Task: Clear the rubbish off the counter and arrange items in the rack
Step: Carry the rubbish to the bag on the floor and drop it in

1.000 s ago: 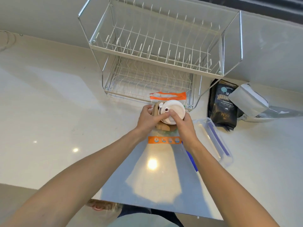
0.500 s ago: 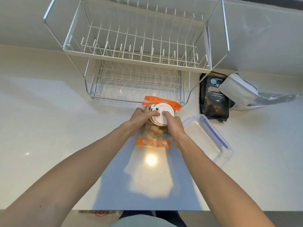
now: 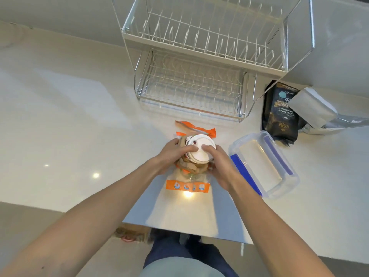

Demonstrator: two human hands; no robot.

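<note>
A paper cup with a white lid (image 3: 201, 150) stands on a clear plastic bag with orange strips (image 3: 187, 185) in the middle of the counter. Brown crumpled paper (image 3: 187, 164) is bunched around the cup's base. My left hand (image 3: 172, 151) grips the cup from the left, thumb on the lid. My right hand (image 3: 220, 166) holds it from the right, fingers over the lid edge. The two-tier wire dish rack (image 3: 199, 76) stands empty just behind.
A clear plastic container with blue clips (image 3: 263, 162) lies right of the cup. Further right are a black coffee bag (image 3: 281, 112) and a silver foil pouch (image 3: 315, 110). The counter's front edge (image 3: 79, 208) runs near my body.
Both hands stay on the cup and lid. The view has shifted, so the rack now sits further right in the frame.
</note>
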